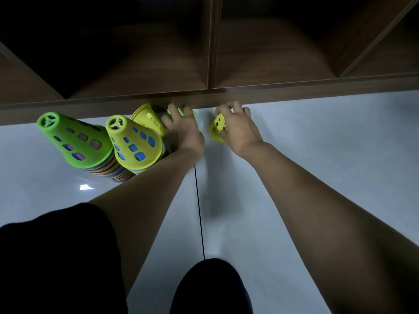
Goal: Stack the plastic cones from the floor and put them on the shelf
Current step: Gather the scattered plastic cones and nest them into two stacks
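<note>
The shelf's front board (294, 87), just beyond both hands, bars deeper reach; a green-topped stack (74, 141), a yellow-topped stack (136, 143) and a tipped yellow cone (147, 118) crowd the floor left of the left hand (183, 132); the gripped yellow cone (216, 130) in the right hand (238, 130) narrows the gap between the hands; the tiled floor (328, 143) to its right lies open, as do the shelf compartments (267, 53).

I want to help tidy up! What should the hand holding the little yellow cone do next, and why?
Probably lift the yellow cone that the right hand grips and carry it left onto the yellow-topped stack: that cone sits alone beside the shelf, not yet stacked.
</note>
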